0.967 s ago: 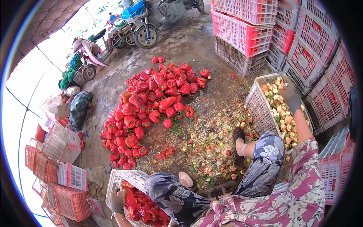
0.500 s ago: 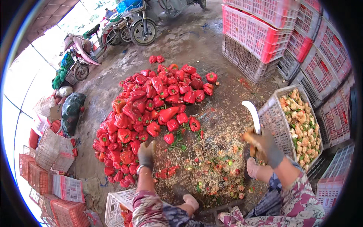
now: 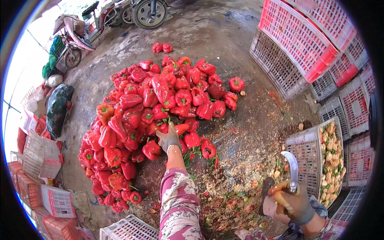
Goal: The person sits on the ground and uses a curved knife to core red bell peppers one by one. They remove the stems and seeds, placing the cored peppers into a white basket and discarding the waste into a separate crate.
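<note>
red pepper at left hand fingertips, grip unclear; right hand clenched round knife

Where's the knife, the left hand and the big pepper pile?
Knife [image 3: 293, 170]: head view, on its blade.
Left hand [image 3: 168, 140]: head view, on its middle.
Pepper pile [image 3: 133, 119]: head view, near its middle.

The left sleeve, at the lower centre of the frame, was purplish pink with a print of large cream flowers. A thin grey glove covered the left hand; another grey glove clad the right hand, lower right. Nearby showed blue-grey trousers and a dark shoe.
</note>
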Available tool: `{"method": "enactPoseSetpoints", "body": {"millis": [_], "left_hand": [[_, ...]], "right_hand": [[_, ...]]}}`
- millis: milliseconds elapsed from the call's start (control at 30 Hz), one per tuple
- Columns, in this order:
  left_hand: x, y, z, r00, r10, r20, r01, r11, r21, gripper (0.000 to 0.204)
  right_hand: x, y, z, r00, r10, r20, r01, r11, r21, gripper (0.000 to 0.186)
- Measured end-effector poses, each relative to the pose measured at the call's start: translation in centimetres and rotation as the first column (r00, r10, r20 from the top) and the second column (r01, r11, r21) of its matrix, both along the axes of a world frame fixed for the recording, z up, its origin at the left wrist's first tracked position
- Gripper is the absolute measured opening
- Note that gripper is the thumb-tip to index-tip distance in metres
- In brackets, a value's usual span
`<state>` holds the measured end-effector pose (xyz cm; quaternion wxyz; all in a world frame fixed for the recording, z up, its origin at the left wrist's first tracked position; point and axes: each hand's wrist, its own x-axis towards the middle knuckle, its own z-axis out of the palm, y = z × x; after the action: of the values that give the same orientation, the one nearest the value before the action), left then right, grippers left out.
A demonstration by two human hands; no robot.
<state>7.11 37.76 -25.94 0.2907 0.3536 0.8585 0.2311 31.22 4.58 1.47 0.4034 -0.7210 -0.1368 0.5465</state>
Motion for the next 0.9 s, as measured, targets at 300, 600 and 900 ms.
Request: {"method": "enactPoseSetpoints", "body": {"millis": [300,600,900], "left_hand": [[1.1,-0.4,0.1,0.986,0.155,0.065,-0.155,0.988,0.005,0.075],[-2.5,-14.9,7.6,0.530,-0.420,0.737,0.036,0.879,0.475,0.053],[-1.0,-28.0,25.6,0.336,-0.913,0.231,0.582,0.394,0.711,0.060]], "right_hand": [[-1.1,1.3,0.3,0.999,-0.019,0.045,0.019,1.000,0.005,0.016],[-2.4,-3.5,-0.4,0.945,0.264,0.194,-0.295,0.944,0.151,0.019],[-5.4,-9.1,-0.9,0.758,0.354,0.548,-0.549,0.800,0.242,0.033]]}}
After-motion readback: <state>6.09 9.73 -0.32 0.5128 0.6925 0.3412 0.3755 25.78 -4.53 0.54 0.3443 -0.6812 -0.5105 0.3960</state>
